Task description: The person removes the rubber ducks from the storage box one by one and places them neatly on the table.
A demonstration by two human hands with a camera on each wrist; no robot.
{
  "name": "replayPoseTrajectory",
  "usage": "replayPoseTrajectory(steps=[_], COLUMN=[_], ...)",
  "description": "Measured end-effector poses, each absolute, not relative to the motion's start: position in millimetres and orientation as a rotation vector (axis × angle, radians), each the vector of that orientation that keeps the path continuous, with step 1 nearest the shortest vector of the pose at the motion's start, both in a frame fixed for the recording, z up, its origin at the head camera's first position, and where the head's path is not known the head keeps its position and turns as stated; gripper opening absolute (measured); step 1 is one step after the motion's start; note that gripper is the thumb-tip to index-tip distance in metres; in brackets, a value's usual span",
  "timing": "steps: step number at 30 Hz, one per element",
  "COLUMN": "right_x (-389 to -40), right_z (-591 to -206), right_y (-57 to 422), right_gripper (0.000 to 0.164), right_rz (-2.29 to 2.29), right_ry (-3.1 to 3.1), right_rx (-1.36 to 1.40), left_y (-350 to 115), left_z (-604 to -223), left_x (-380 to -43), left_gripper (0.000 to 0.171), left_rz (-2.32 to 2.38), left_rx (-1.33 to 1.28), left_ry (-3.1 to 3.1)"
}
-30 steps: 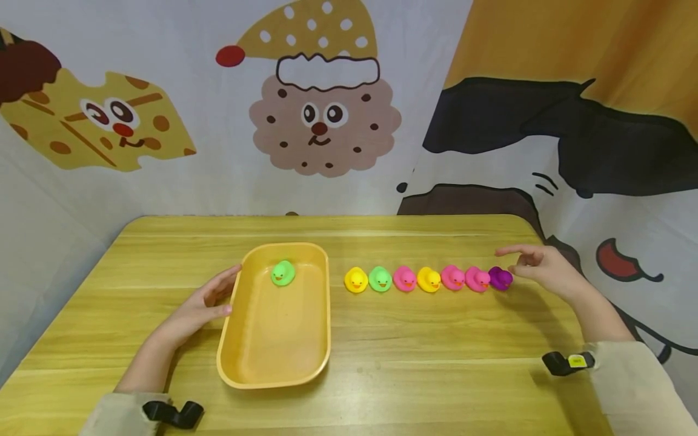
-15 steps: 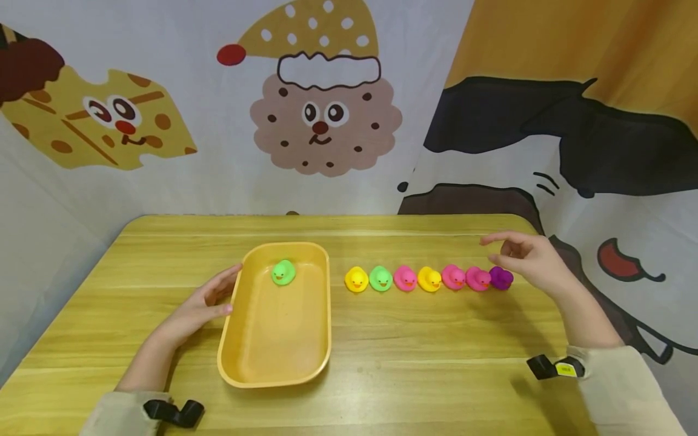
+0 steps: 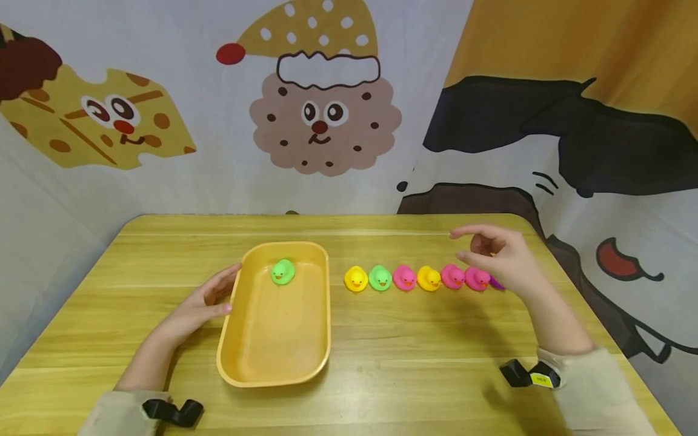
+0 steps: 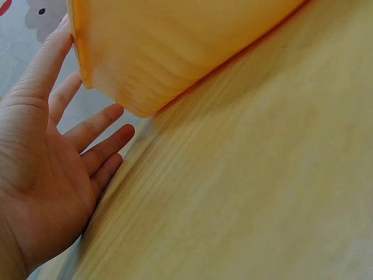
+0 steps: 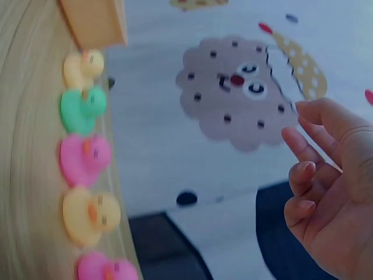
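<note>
My left hand [image 3: 199, 306] rests against the left side of a yellow plastic tub [image 3: 272, 381], its fingers fairly straight and touching the rim. Inside the tub, near its far end, sits a green rubber duck [image 3: 283, 272]. A row of rubber ducks stands right of the tub: a yellow duck [image 3: 356, 279], a green duck [image 3: 380, 278], a pink duck [image 3: 405, 278], another yellow duck [image 3: 428, 278], then two more pink ones. Over the row's right end hovers my right hand [image 3: 501, 257], holding nothing, thumb and forefinger apart. It partly hides a purple duck [image 3: 497, 283].
Everything stands on a wood-grain table [image 3: 392, 363]. Behind it hangs a cloth backdrop [image 3: 218, 181] printed with cartoon figures. Each wrist carries a black camera mount [image 3: 173, 413].
My right hand has moved left from beside the purple duck to above the row's right end, its thumb and forefinger more spread. The left hand, tub and ducks have stayed put.
</note>
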State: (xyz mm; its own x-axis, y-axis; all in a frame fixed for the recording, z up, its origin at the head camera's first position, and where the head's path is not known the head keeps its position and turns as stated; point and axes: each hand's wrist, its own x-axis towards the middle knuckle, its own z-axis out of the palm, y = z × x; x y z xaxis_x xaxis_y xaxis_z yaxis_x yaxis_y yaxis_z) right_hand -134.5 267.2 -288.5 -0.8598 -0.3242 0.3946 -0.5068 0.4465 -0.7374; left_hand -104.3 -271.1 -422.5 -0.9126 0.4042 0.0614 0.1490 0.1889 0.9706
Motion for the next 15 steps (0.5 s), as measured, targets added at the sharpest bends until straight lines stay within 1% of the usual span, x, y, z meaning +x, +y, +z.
replayPoseTrajectory(steps=[9, 15], right_x=[-128, -128], right_z=[-289, -290], right_y=[222, 195], right_gripper=[0.038, 0.035], right_rz=[1.431, 1.469], right_ry=[-2.377, -2.361], right_rx=[0.838, 0.896], left_y=[-271, -271], left_z=[-422, -422], left_x=[-104, -103], left_gripper=[0.073, 0.072], left_rz=[1.81, 1.811], left_rx=[0.545, 0.558], left_ry=[2.246, 2.249])
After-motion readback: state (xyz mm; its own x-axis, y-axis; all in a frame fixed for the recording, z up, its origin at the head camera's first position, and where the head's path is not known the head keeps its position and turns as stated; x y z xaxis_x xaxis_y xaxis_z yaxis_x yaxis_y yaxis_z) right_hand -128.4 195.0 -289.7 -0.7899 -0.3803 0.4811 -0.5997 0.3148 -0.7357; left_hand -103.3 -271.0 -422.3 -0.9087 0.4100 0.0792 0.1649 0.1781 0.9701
